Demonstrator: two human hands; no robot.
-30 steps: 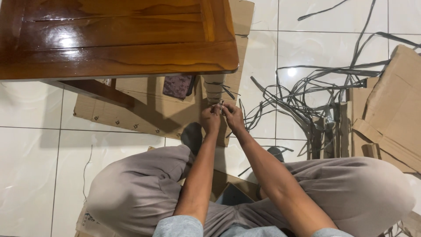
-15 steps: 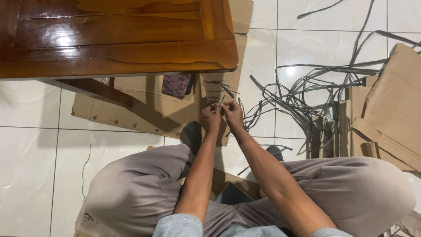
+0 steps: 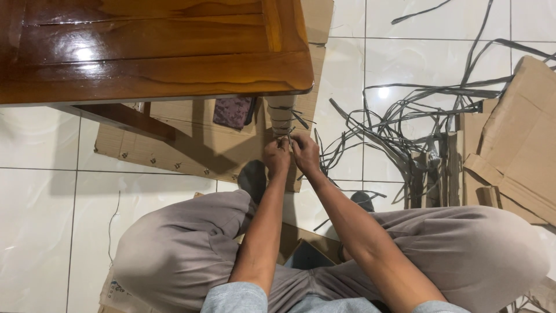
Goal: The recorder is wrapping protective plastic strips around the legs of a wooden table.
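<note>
Two bare hands meet at the wrapped table leg, directly below the front right corner of the glossy wooden table. Left hand: fingers clenched, pinching a grey strap against the lower end of the leg wrapping. Right hand: fingers clenched on the same strap, touching the left hand. Leg condition: covered in cardboard, bound by several grey strap turns, loose ends projecting toward the right.

Flattened cardboard sheet: lies on the white tiled floor under the table edge, reaching the person's knees. Dark patterned pouch: rests on that sheet, just left of the leg, partly under the table edge.

Right side: a tangle of loose grey straps spreads over the tiles, running up to a stack of cardboard pieces at the right edge of view. Left side: open tile beyond the sheet's left edge.
</note>
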